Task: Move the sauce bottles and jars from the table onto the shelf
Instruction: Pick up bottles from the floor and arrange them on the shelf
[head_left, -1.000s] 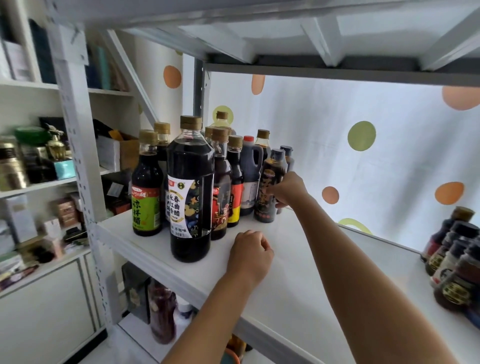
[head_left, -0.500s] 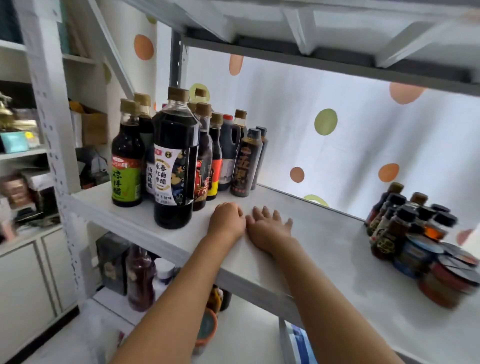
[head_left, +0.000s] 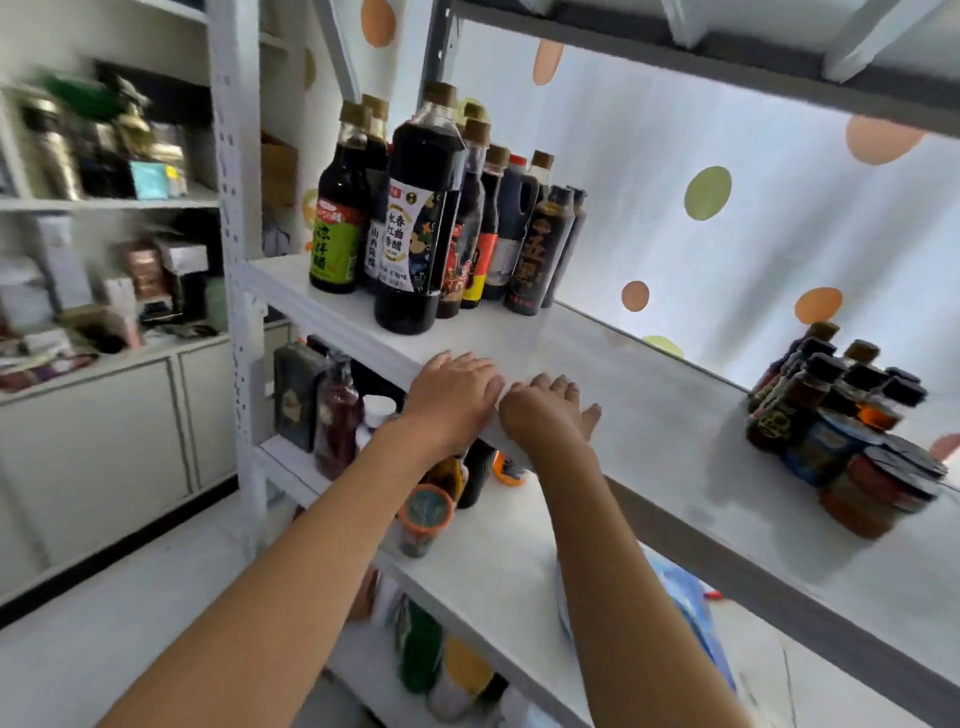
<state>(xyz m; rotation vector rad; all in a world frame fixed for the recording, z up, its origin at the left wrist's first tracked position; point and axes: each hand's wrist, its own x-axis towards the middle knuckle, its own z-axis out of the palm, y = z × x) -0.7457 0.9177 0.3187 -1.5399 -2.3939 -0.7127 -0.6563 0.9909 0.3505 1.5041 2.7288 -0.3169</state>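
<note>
Several dark sauce bottles stand grouped at the left end of the white shelf (head_left: 649, 415); the biggest one (head_left: 421, 218) is in front, with a green-labelled bottle (head_left: 337, 218) to its left. More small bottles and jars (head_left: 852, 431) cluster at the right end. My left hand (head_left: 452, 392) and my right hand (head_left: 545, 415) lie side by side on the shelf's front edge, fingers spread flat, holding nothing.
A lower shelf (head_left: 488, 566) holds an orange-lidded jar (head_left: 423, 519) and other bottles (head_left: 337, 415). A white upright post (head_left: 234, 234) bounds the shelf on the left. Beyond it stands a cluttered cabinet (head_left: 104, 415). A dotted sheet (head_left: 727, 208) backs the shelf.
My right hand let go of a dark bottle at the back of the group and came back beside my left hand on the front edge. The left fist opened flat. My view dropped lower.
</note>
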